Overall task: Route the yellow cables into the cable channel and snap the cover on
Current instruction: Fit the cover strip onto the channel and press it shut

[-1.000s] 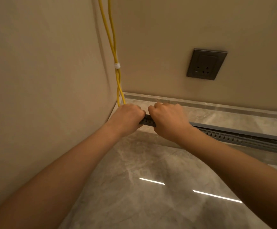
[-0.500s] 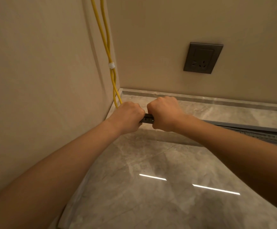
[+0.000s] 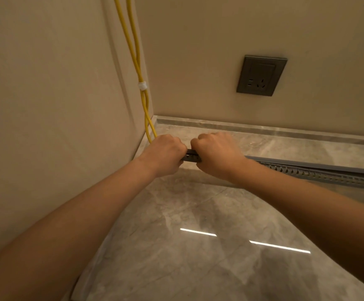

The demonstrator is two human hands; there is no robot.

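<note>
Gripping cable channel point(image 3: 319, 173), marble surface point(image 3: 198, 268), beige corner walls point(image 3: 46, 94), grey socket point(image 3: 261, 75)

Nothing legible shows: no text, brand or number. The grey wall socket point(image 3: 261, 76) bears only its pin slots, and the white band point(image 3: 142, 86) on the yellow cables point(image 3: 133, 51) seems blank, though it is too small to be sure.

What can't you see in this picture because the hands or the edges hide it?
All in the head view:
- Where the yellow cables go at the bottom: the left hand covers them.
- Whether any cable lies inside the cable channel near the corner: the left hand and the right hand cover that stretch.
- The fingertips of both hands: tucked behind the knuckles.
- The channel's right end: cut off by the right edge.
- The cables' top: cut off by the top edge.
</note>
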